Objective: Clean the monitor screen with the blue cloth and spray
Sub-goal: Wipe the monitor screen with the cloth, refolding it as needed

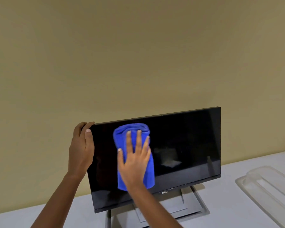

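Head view: presses right hand [135,163] flat, fingers straight and spread, on folded blue cloth [133,127] against left half of dark monitor [187,137] screen, cloth reaching from near top edge down to bottom bezel. Grips monitor's upper left corner with left hand [81,145], thumb on front, fingers curled behind. Shows monitor upright on grey stand [171,208] on white table [229,190], clear plastic tray [270,186] lying to its right.
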Motion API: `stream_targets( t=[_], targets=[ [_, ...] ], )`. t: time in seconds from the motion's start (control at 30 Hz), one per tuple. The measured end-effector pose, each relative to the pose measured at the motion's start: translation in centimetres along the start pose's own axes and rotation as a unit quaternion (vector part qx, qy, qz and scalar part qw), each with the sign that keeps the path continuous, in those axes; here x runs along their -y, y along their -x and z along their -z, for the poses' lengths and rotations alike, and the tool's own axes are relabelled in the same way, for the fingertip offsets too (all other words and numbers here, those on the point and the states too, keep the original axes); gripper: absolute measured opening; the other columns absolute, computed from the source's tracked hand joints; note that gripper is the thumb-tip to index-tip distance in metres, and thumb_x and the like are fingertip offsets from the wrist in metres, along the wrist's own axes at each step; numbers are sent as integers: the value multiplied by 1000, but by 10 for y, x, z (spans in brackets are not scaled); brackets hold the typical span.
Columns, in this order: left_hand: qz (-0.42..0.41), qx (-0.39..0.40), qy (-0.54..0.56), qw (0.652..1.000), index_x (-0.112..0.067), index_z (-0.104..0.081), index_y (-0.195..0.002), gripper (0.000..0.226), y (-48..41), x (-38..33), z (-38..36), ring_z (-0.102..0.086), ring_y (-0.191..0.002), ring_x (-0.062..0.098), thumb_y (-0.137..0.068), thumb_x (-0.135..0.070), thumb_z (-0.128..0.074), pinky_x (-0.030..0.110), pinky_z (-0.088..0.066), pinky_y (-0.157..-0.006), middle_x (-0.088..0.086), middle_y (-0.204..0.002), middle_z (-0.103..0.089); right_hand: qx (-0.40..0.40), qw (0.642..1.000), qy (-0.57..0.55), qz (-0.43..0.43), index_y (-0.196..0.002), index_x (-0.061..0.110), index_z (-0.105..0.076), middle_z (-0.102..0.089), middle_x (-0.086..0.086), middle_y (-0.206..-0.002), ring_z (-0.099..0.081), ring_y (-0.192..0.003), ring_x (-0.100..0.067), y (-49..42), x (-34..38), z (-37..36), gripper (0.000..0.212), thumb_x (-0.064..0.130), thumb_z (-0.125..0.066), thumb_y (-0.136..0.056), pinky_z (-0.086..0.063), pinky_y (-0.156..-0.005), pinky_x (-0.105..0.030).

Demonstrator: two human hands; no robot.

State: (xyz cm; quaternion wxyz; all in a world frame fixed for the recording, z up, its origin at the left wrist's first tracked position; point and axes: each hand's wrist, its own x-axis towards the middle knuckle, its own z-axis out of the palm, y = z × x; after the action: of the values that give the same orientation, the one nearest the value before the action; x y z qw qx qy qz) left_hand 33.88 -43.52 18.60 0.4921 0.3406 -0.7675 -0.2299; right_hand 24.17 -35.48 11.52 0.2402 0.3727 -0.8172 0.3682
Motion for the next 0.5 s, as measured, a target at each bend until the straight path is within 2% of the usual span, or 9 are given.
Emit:
stream_targets(
  t=[0.07,0.13,0.23,0.3,0.37,0.5],
  targets=[
    [3,1,10,1000,-16,-52,-126,39,-1,2,1,-47,-114,17,-100,-19,-23,27,-35,-89,4,-135,-43,37,992,36,112,-141,31,-35,-39,-1,-148,-40,-134,-33,22,11,-11,61,42,-46,-82,-43,-100,-48],
    [9,6,31,999,-20,-54,-123,40,-2,3,3,-43,-105,3,-100,-20,-22,22,-31,-89,0,-132,-46,52,973,75,214,-139,34,-36,-42,4,-147,-42,-133,-28,33,6,-17,62,39,-51,-79,-46,-100,-45],
    [5,20,38,999,-25,-55,-121,41,-3,5,8,-42,-100,-5,-100,-22,-21,18,-30,-86,-5,-130,-47,36,948,110,295,-136,36,-41,-46,7,-143,-45,-131,-25,23,-18,-12,55,41,-50,-81,-46,-99,-44],
    [-3,23,35,999,-23,-52,-124,40,-2,6,9,-45,-112,4,-99,-25,-22,20,-30,-90,-5,-134,-46,25,942,126,309,-136,36,-41,-47,6,-143,-46,-131,-27,10,-41,-5,57,42,-50,-80,-44,-99,-47],
    [-13,21,32,999,-17,-45,-132,39,1,9,8,-39,-128,11,-99,-26,-26,21,-27,-100,-2,-143,-40,12,948,129,292,-135,36,-44,-48,4,-142,-45,-131,-30,-3,-71,6,57,43,-51,-79,-43,-100,-50],
    [12,37,94,995,-19,-23,-145,48,16,19,5,-24,-140,10,-98,-23,-32,28,-20,-114,-3,-153,-24,-13,968,139,207,-135,28,-43,-49,-6,-141,-37,-134,-35,-30,-140,38,57,46,-46,-82,-42,-100,-48]
  ],
)
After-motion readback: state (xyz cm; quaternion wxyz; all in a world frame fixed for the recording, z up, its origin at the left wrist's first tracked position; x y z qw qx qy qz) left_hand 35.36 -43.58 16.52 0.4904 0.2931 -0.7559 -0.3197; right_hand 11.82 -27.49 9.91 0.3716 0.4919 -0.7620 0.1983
